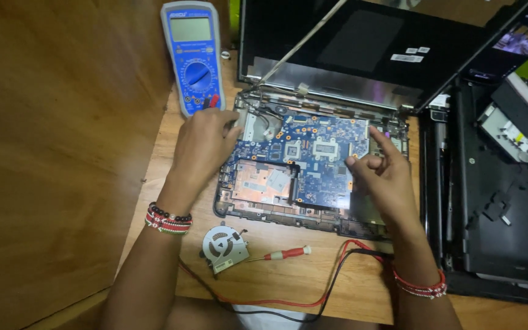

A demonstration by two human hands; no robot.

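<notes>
Over the opened laptop base (233, 211) in front of me, my left hand (206, 143) rests at the far left corner of the blue motherboard (319, 162), fingers curled together and pressing down near the edge; whether they pinch anything beneath I cannot tell. My right hand (383, 174) hovers at the board's right edge, forefinger stretched out and pointing far, thumb and the other fingers loosely bent, holding nothing. The board lies inside the base, copper shielding showing at its near left. I judge I am checking the bare board, steadying it with one hand and picking out a spot with the other. The next move calls for a light, exact touch among small parts. Near me lie a loose cooling fan (223, 247), a red-handled screwdriver (279, 253) and red and black test leads (337, 275); far left stands a blue multimeter (192, 55).
</notes>
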